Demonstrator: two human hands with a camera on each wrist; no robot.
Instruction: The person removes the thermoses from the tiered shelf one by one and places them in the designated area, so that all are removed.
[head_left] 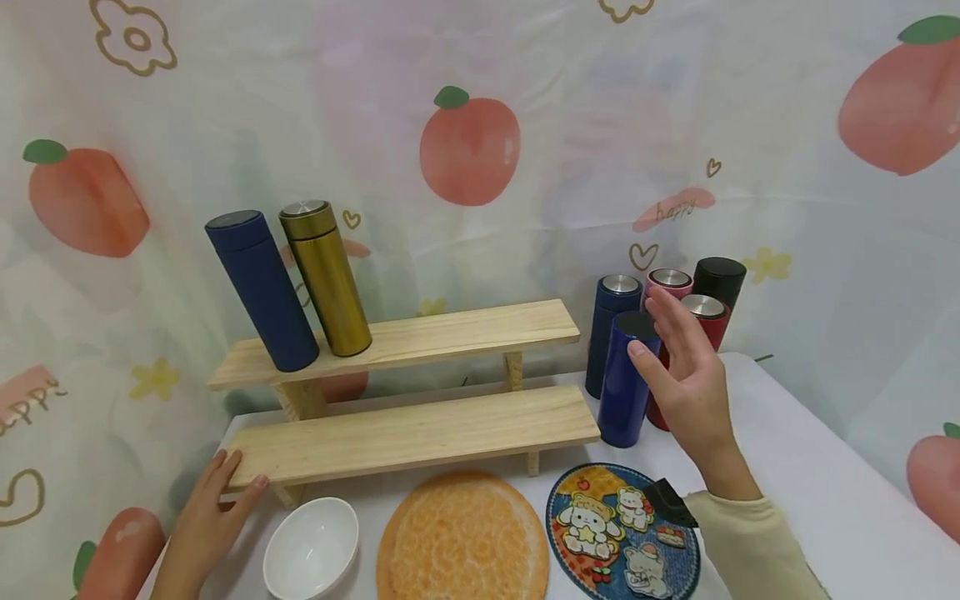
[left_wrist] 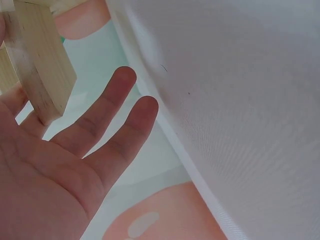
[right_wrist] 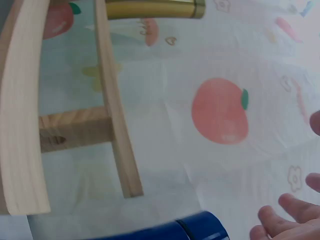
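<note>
My left hand (head_left: 204, 525) rests at the left end of the lower wooden shelf (head_left: 420, 433), fingertips touching its corner and the thumb by the front edge. In the left wrist view two fingers (left_wrist: 142, 110) stretch out straight beside the wooden end. My right hand (head_left: 686, 383) is raised with spread, mostly straight fingers beside a glossy blue thermos bottle (head_left: 624, 392), holding nothing. Behind that bottle stand a dark blue thermos (head_left: 609, 333), a pink one (head_left: 670, 281), a red one (head_left: 708, 321) and a black one (head_left: 722, 279). Whether the right hand touches any bottle is unclear.
On the upper shelf (head_left: 465, 337) stand a navy thermos (head_left: 262, 292) and a gold thermos (head_left: 327, 283). A white bowl (head_left: 311, 546), a round bread-patterned mat (head_left: 461, 542) and a blue cartoon mat (head_left: 622, 533) lie in front. A peach-print cloth (head_left: 465, 250) hangs behind.
</note>
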